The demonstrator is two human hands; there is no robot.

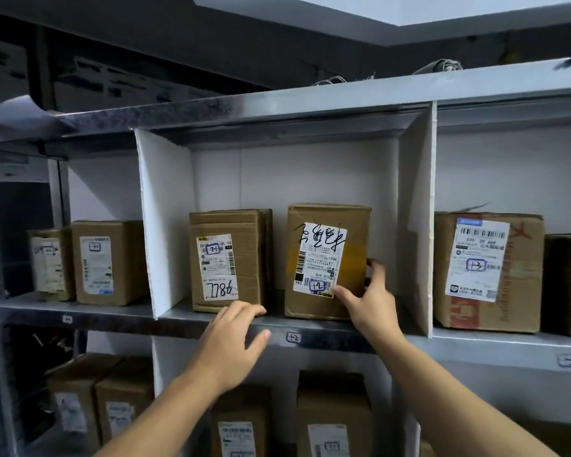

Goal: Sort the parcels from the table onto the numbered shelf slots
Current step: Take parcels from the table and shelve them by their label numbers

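Observation:
A brown cardboard parcel [322,258] with an upside-down white label marked 1-2 stands on the metal shelf [475,347], in the middle slot tagged 1-2 [293,337]. My right hand [370,305] grips its lower right corner, thumb on the front label and fingers curled round the right side. A second parcel [226,262], also marked 1-2, stands just to its left in the same slot. My left hand [231,341] rests on the shelf's front edge below that parcel, fingers relaxed and holding nothing.
White dividers [165,219] [416,206] wall the middle slot. Two parcels [96,262] stand in the left slot, and a large box marked 1-3 [485,272] stands in the right slot. The shelf below holds several more boxes [333,410]. A gap remains between the held parcel and the right divider.

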